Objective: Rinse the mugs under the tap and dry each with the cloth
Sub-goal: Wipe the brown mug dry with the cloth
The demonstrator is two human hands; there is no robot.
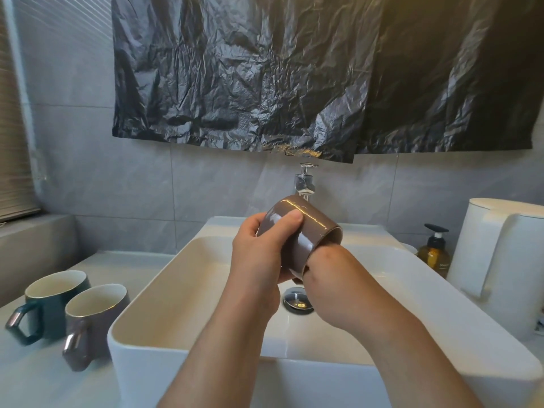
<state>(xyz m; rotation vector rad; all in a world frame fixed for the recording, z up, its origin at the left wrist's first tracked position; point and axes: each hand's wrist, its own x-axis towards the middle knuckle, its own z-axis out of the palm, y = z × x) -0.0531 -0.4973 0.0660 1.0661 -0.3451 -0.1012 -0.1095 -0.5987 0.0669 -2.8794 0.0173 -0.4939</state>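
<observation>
A glossy brown mug (312, 231) lies tilted on its side above the white basin (164, 293), just below the chrome tap (304, 184). My left hand (259, 254) grips its outside, thumb across the wall. My right hand (332, 278) has its fingers pushed inside the mug's mouth, so they are hidden. No water stream is visible from the tap. On the counter to the left stand a dark green mug (53, 301) and a brown mug (91, 322), both upright, handles toward me. No cloth is in view.
The drain plug (298, 301) sits at the basin's bottom. An amber pump bottle (435, 251) and a white toilet tank (500, 254) stand to the right. Black plastic sheeting (294, 69) hangs on the tiled wall above the tap.
</observation>
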